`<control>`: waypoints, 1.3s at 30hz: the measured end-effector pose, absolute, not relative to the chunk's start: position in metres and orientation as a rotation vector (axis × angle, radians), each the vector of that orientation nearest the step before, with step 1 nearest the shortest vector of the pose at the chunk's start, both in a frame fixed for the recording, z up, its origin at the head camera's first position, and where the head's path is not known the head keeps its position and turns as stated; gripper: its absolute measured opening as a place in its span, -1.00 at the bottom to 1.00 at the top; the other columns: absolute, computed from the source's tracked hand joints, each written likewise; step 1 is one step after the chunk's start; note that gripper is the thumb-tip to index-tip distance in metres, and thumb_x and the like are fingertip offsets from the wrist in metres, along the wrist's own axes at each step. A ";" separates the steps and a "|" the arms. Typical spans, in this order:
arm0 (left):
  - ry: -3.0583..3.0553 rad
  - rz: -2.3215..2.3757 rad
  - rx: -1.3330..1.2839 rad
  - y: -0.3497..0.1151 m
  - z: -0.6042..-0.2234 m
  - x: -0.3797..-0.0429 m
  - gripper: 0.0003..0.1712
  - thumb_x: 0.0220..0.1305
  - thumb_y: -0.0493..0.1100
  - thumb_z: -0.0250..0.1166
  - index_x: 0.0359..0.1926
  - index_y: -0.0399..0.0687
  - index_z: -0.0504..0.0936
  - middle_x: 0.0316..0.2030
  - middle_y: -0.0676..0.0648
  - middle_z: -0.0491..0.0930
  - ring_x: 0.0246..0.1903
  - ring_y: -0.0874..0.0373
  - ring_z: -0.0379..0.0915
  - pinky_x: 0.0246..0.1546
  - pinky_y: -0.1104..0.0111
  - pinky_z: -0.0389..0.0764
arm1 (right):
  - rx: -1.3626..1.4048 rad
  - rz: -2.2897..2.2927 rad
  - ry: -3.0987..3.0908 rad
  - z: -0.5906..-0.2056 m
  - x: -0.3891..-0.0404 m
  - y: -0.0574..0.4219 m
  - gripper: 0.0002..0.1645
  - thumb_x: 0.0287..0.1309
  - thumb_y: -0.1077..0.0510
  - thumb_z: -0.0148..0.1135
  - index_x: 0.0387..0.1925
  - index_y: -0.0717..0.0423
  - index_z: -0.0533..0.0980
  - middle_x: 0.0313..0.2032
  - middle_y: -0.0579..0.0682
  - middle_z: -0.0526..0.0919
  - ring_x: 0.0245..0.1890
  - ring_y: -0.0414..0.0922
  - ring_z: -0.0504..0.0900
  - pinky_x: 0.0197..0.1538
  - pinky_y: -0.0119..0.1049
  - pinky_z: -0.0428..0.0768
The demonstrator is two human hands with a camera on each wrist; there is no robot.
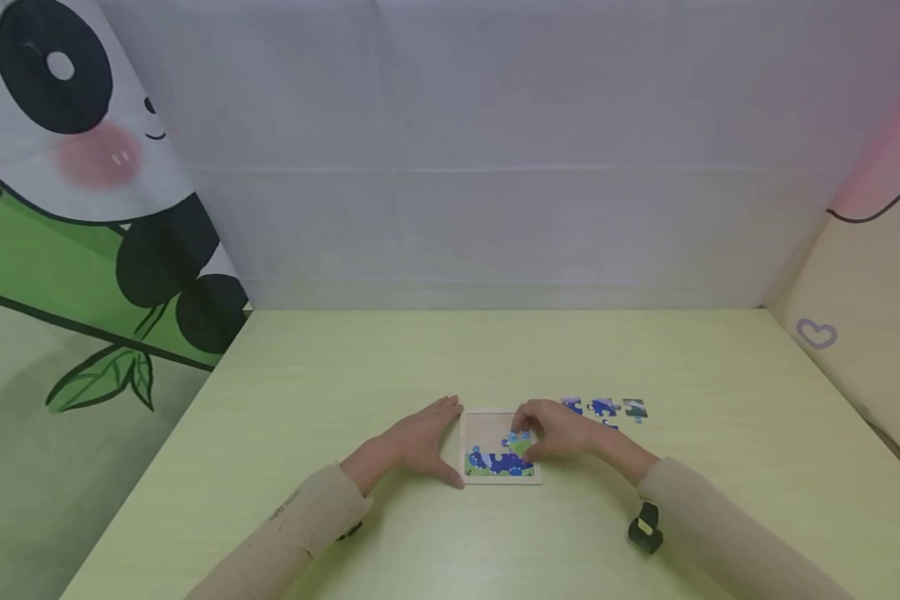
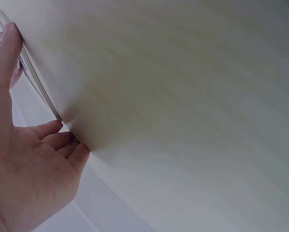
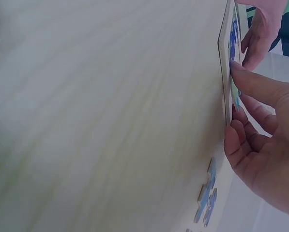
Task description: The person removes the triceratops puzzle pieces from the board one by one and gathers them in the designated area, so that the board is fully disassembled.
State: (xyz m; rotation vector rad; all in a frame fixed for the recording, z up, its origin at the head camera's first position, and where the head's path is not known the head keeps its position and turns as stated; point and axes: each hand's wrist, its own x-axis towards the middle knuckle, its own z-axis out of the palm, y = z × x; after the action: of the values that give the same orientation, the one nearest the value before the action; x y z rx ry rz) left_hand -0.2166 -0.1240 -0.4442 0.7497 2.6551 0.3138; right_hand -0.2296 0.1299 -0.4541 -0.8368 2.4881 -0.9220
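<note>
A square wooden puzzle tray [image 1: 487, 481] lies flat on the table, with blue and green puzzle pieces [image 1: 495, 463] fitted along its lower part. My left hand [image 1: 422, 435] is spread at the tray's left side, thumb by the lower corner and fingers by the upper one. In the left wrist view, that hand's thumb and fingertips touch the tray's edge [image 2: 40, 87]. Over the right side of the tray, my right hand [image 1: 558, 431] pinches a green and light-blue puzzle piece [image 1: 520, 443] between thumb and fingers. The right wrist view shows this piece [image 3: 235, 94] close over the tray.
Several loose puzzle pieces [image 1: 603, 407] lie right of the tray, partly behind the right hand. Some of these pieces [image 3: 207, 191] also show in the right wrist view. A pale wood-grain table [image 1: 390, 358] reaches back to a white cloth wall [image 1: 495, 233].
</note>
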 end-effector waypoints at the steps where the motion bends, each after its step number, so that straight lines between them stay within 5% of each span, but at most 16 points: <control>1: 2.656 0.309 0.749 -0.124 -0.444 -0.217 0.34 -0.32 0.39 0.39 0.38 -0.17 -0.02 0.40 -0.12 -0.13 0.37 0.02 -0.26 0.34 0.18 -0.02 | -0.837 -0.926 2.488 -0.453 -0.229 0.130 -0.62 -0.18 0.21 0.43 -0.23 0.07 0.51 -0.28 -0.15 0.53 -0.24 -0.20 0.44 -0.05 -0.24 0.50; 39: 2.653 0.309 0.764 -0.125 -0.442 -0.216 0.36 -0.34 0.39 0.39 0.37 -0.20 -0.01 0.39 -0.14 -0.12 0.37 0.00 -0.25 0.34 0.18 -0.02 | -1.014 -0.911 2.557 -0.433 -0.224 0.152 -0.65 -0.08 0.23 0.35 -0.16 0.19 0.60 -0.27 -0.07 0.59 -0.25 -0.10 0.50 -0.28 -0.39 0.55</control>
State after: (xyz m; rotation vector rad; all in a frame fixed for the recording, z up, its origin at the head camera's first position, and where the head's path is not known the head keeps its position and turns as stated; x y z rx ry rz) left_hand -0.2160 -0.1248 -0.4416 0.7639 2.6527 0.3087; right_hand -0.2239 0.1520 -0.4333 -1.0143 2.5567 -0.9107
